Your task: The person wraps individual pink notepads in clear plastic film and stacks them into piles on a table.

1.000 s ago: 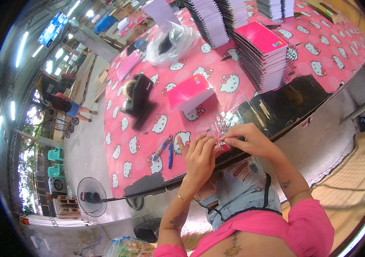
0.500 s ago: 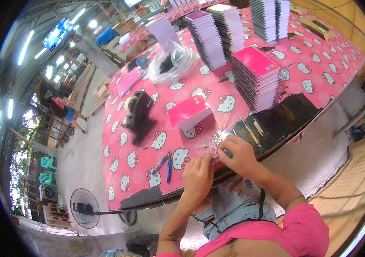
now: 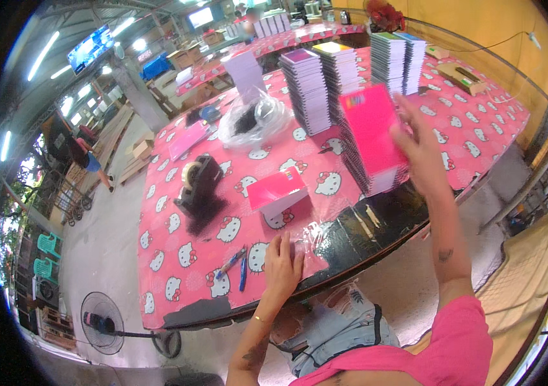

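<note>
My right hand grips the right edge of a pink spiral notebook, which is tilted up above a stack of notebooks. My left hand rests on the table near its front edge, fingers stretched out and a little apart. Beside those fingers lies a crumpled, shiny piece of clear plastic. Just beyond, a smaller pile topped with a pink cover sits on the patterned cloth. Pens lie to the left of my left hand.
A black tape dispenser stands left of the small pile. Farther back are a clear plastic bag and tall notebook stacks. The pink tablecloth gives way to a bare black strip. A standing fan is at lower left.
My right hand has moved from the front edge, up and right to the stack, and has taken hold of a pink notebook. My left hand has shifted slightly left and flattened.
</note>
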`<state>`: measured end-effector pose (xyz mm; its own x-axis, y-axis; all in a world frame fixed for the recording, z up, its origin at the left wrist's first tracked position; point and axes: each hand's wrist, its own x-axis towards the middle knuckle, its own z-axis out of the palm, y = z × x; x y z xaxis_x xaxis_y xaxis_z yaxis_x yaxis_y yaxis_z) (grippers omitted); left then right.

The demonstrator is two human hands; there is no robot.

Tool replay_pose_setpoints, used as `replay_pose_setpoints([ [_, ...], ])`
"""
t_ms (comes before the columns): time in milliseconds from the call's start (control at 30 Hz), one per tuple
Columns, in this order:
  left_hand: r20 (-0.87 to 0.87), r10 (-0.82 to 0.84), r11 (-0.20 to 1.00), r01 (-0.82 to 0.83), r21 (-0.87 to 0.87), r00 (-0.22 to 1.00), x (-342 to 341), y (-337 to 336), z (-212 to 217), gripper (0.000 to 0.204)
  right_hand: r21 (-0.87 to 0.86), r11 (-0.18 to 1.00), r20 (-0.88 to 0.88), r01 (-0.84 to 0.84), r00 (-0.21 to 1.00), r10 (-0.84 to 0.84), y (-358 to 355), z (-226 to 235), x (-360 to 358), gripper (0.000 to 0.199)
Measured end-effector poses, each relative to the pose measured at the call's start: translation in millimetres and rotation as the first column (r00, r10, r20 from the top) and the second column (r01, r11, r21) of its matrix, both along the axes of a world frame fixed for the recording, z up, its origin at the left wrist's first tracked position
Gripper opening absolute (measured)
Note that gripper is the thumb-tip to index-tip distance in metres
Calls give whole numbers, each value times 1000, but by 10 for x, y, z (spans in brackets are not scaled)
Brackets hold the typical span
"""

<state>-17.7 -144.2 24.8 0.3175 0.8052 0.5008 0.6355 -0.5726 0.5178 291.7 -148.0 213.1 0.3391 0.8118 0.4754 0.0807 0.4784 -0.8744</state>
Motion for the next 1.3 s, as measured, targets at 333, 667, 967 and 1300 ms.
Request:
replay_pose_setpoints([
  [333, -130, -77, 994, 86, 68, 989, 3, 11, -89, 32, -216, 949, 733, 229, 680, 2, 974, -188, 1091, 53],
  [667, -128, -85, 995, 92, 48, 988, -40, 5, -104, 33, 198, 917, 951, 346, 158, -265, 641, -362, 324, 51],
  [967, -10, -22, 970, 24, 241, 1000, 91, 389, 296, 39, 260, 914, 924, 312, 196, -330, 576, -531, 415, 45],
  [1300, -309, 69, 908, 69, 414, 948, -122, 1203, 371, 35, 234, 971, 865, 43, 447, -228, -63, -1038, -470, 65],
])
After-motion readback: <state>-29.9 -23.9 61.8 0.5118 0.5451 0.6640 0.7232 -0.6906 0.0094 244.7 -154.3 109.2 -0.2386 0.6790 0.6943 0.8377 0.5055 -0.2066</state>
